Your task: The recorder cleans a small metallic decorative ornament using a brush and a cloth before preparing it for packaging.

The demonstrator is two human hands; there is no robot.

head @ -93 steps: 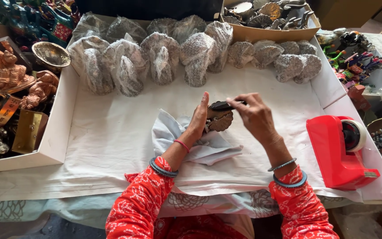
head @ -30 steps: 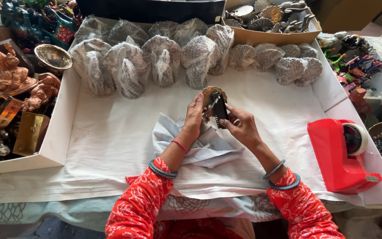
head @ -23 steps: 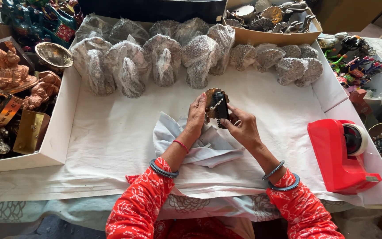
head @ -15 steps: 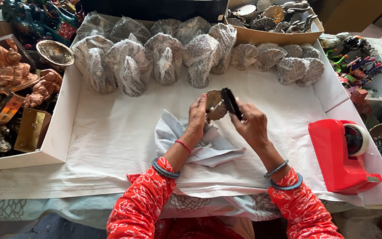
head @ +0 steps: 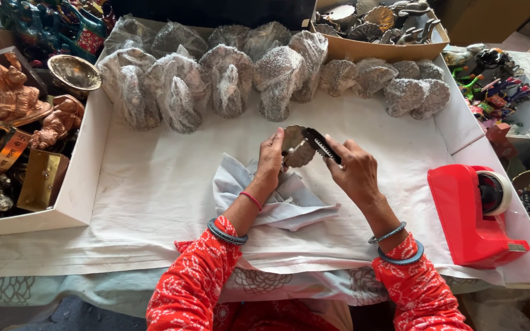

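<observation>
Metal ornament [head: 295,147] partly hidden behind fingers, shape hard to make out. Left hand [head: 269,160] pinches ornament at its 9 o'clock edge; right hand [head: 354,171] pinches dark comb-like piece [head: 321,144] at its 3 o'clock. Both held above crumpled paper [head: 277,199] on bench [head: 154,202]. Red tape dispenser [head: 470,214] at 3 o'clock, well apart.

White paper [head: 154,202] left of the hands lies bare — open passage there. Far side blocked by a row of wrapped pieces [head: 228,79]. Right: red tape dispenser [head: 473,214] stands near the right hand [head: 354,175]. Crumpled cloth [head: 277,199] under both wrists — low obstacle.
</observation>
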